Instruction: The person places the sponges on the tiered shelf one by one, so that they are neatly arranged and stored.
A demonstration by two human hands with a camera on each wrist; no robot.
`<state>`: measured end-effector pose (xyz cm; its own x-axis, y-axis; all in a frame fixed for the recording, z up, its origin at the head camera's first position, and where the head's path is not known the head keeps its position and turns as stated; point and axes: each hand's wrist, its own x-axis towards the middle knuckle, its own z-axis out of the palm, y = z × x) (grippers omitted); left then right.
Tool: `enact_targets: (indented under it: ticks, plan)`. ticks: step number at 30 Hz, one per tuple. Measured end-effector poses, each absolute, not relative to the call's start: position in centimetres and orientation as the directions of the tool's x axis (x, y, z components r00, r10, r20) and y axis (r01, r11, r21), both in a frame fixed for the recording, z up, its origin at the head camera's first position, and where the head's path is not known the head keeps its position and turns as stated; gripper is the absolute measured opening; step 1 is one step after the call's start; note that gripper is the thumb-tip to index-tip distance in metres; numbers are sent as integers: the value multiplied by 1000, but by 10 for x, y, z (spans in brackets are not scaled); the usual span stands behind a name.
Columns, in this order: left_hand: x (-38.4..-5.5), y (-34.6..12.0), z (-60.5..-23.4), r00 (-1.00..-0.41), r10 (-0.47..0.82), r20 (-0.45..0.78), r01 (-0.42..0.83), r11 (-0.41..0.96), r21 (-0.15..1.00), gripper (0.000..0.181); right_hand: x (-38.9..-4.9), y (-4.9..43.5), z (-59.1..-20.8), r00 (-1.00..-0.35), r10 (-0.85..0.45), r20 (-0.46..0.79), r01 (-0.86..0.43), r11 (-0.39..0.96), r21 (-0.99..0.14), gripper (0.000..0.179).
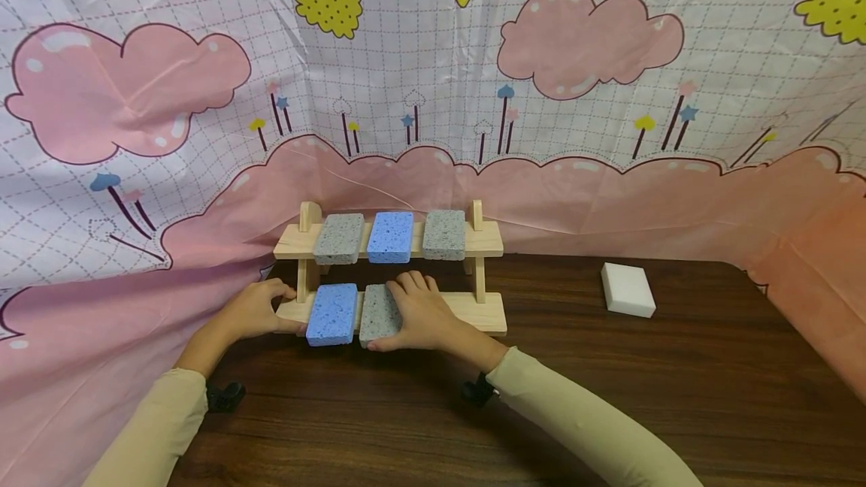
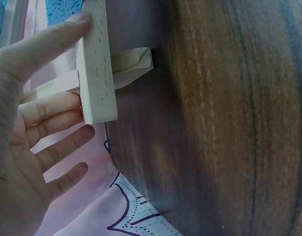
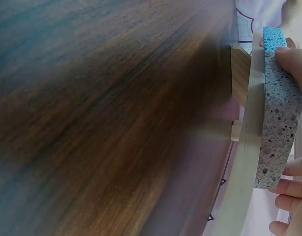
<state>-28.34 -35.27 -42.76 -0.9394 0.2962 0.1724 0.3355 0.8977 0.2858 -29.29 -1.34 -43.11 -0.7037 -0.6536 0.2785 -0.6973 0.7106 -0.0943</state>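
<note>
A two-tier wooden shelf (image 1: 490, 314) stands at the back of the table. My left hand (image 1: 255, 312) pinches the left end of its lower board, with the thumb in front and fingertips against the wood; the last two fingers are spread free in the left wrist view. On that board lie a blue sponge (image 1: 332, 314) and, to its right, a grey sponge (image 1: 379, 316). My right hand (image 1: 426, 318) grips this grey sponge (image 3: 281, 113), thumb at one end and fingers at the other. Its right part is hidden under the hand in the head view.
On the upper board lie a grey sponge (image 1: 340, 239), a blue sponge (image 1: 391, 237) and another grey sponge (image 1: 444, 234). A white sponge block (image 1: 628, 290) lies on the dark wooden table (image 1: 561, 352) to the right. A patterned cloth (image 1: 406, 194) hangs behind the shelf.
</note>
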Motion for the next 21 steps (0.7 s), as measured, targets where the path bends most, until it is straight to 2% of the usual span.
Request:
enact_targets:
  ticks: [21]
  plan:
    - [-283, -351, -426, -941, 292, 170, 330, 900, 285, 75, -293, -18, -432, -704, -649, 288, -698, 707, -114, 108]
